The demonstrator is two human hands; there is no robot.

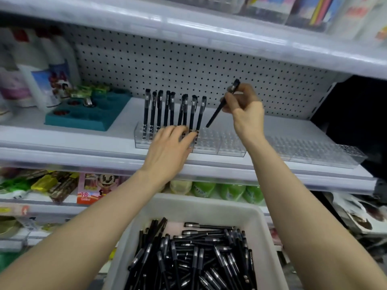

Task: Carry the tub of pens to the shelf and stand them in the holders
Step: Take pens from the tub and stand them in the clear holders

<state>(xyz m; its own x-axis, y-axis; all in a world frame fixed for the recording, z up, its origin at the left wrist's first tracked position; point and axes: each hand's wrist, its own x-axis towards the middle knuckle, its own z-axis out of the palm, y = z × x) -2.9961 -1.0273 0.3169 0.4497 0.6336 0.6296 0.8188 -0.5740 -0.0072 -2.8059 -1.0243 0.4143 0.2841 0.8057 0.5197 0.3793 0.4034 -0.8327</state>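
Nearest, a white tub (209, 206) sits below the shelf (83, 141), with a heap of loose black pens (194, 258) in it. Above it, the left hand (169, 147) lies with straight, spread fingers against the clear holder (228, 145) at the shelf's front edge, touching the feet of the standing pens (167, 109). The right hand (247, 116) pinches one tilted pen (217, 114), tip down over the holder's free holes. A teal tray (88, 114) sits towards the back left, before the pegboard (188, 65).

You're in a shop: tiered white shelves (83, 143) backed by pegboard (188, 65) carry bottles (37, 80), a colouring box (92, 188), green packets (230, 191) and clear pen holders (228, 146), goods ranged in rows on every level.
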